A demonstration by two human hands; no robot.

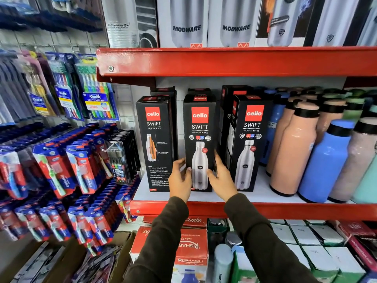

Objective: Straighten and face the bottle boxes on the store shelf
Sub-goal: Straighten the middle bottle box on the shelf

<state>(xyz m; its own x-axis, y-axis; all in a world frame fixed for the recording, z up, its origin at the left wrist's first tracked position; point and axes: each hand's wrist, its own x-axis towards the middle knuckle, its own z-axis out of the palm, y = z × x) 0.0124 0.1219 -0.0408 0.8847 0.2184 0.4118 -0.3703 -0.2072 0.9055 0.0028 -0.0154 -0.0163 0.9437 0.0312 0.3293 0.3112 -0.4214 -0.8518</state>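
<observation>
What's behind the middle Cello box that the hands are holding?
Behind the middle Cello box, held by the left hand and right hand, the top of another black box shows. The front box covers the rest of it, so its facing and anything further back can't be seen.

Single head-worn wide-angle view, no second camera, so no shared overlap. It looks forward and slightly down, facing the store shelf [234, 209] head-on from close range, within arm's reach. The middle bottle box [199, 144] sits near frame centre, with the left hand [180, 177] and right hand [221, 177] reaching in from the bottom edge, sleeves entering low centre. The upper shelf edge [234, 61] crosses the top third, bowed and tilted by lens distortion. The left third shows the hanging toothbrush packs [67, 170] obliquely, blurred. The bottom edge looks steeply down onto the lower boxes [183, 246]. Loose bottles [324, 160] fill the right side, stretched by the wide angle.
</observation>
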